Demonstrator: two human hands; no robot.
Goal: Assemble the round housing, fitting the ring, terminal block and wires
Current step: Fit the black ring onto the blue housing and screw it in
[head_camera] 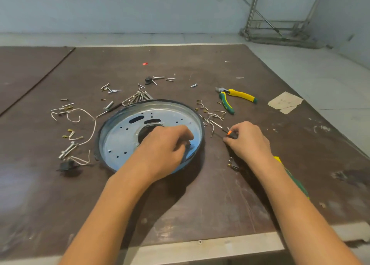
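Two hands worked over the scuffed brown tabletop (200,194). Your left hand (166,146) lay inside the round silver metal housing with a dark rim (120,138), fingers curled down by its right inner wall. Whether they gripped anything cannot be told. Your right hand (248,138), just right of the housing, pinched a slim dark tool with an orange tip (230,133) against the table. Left of the housing lay white wires (88,124) and loose screws (115,90) — yellow-and-green pliers (236,96) lay beyond it, to the right.

A big brown bench (220,194) sits by a pale blue wall (120,8). The floor (320,68) is grey. A metal frame (280,24) stands in the corner.
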